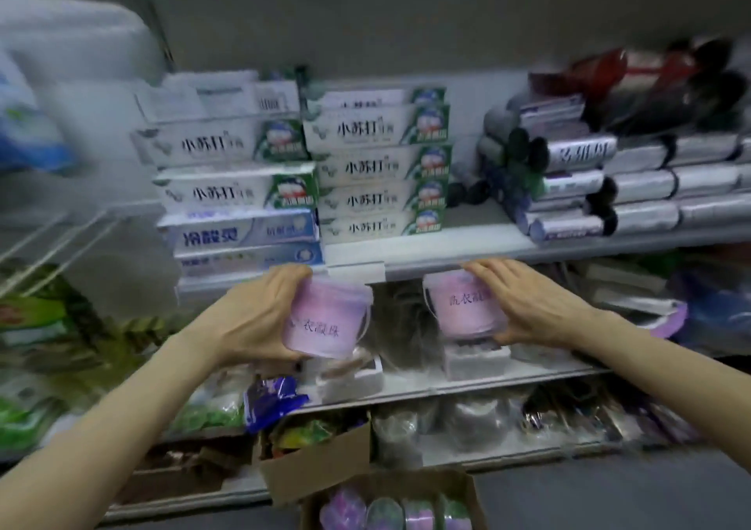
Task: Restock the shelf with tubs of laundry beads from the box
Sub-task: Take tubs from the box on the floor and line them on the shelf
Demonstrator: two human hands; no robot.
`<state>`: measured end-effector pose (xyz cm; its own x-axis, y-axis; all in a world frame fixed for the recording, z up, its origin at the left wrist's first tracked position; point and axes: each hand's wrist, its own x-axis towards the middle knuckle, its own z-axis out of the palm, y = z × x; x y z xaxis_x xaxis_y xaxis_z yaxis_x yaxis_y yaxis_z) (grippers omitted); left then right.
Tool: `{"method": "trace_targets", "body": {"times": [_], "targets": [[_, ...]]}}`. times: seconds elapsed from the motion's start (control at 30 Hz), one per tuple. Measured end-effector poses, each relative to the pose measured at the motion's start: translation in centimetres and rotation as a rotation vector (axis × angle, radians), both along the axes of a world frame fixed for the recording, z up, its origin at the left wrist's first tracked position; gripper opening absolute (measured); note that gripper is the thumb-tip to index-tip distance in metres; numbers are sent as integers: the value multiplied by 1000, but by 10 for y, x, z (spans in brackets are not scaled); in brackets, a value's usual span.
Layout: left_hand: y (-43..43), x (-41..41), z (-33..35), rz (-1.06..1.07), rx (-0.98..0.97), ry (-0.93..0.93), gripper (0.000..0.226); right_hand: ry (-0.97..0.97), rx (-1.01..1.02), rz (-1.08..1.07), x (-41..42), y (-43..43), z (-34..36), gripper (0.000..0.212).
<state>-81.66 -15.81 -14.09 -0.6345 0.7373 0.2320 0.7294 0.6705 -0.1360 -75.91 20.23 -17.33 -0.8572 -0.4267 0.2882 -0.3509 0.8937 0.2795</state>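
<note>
Head view: two pink tubs, one per hand, held before the shelf (487,381), above the box (406,481). Left hand (260,318): fingers curled round left tub (327,318), tilted. Right hand (524,302): fingers wrapped round right tub (467,306), upright, seemingly nearer the shelf.

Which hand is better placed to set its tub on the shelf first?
Right, probably: the right hand holds the right tub nearly upright and deeper in; the left hand holds the left tub tilted.
</note>
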Motion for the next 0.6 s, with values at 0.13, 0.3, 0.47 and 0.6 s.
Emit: {"method": "trace_targets", "body": {"times": [0.13,0.3,0.47,0.6], "targets": [[-2,8,84,-37,-30,156,98,105,42,64,9,-7,82,114],[-8,26,178,-26,24,296,97,226,126,168,20,-12,175,111],[-19,38,251,-33,116,347,97,355,180,172,42,-21,261,116],[-25,38,297,-13,206,402,98,438,188,145,52,-23,318,117]]}}
